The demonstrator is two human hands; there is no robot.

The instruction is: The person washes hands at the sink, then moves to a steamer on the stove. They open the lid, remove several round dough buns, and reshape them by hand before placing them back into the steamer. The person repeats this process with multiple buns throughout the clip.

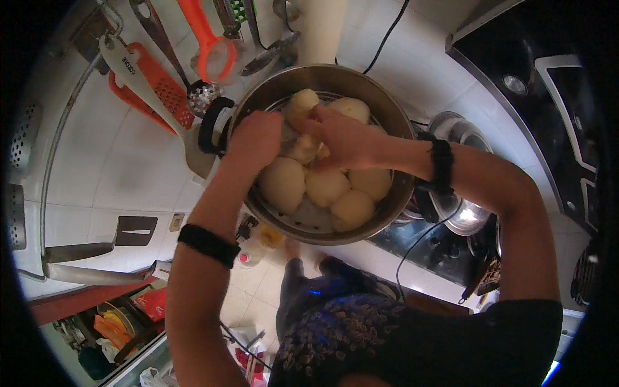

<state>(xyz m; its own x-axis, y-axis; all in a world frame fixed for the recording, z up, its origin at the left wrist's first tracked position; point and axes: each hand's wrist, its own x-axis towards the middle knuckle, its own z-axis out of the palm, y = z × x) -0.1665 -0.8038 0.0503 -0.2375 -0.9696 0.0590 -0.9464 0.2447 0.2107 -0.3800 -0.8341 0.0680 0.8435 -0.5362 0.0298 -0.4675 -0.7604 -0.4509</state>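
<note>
A round metal steamer pot (404, 205) holds several pale, smooth, rounded pieces of food, which look like steamed buns (282, 185), on a perforated tray (309, 217). My left hand (256, 138) is curled over the pot's left side, its fingertips hidden. From the right, my right hand (350, 140) reaches in over the food, fingers and thumb around or beside a smaller, lumpy pale piece (304, 148); whether it grips this piece is unclear. Another rounded piece (304, 100) lies just beyond its fingertips.
A black pot handle (210, 126) juts out at left. Ladles, orange graters (167, 89) and a strainer (217, 60) hang on the tiled wall. Metal bowls (466, 213) and a black hob (425, 249) are at right, with a black cable (411, 251) crossing there. An open drawer (140, 334) is at lower left.
</note>
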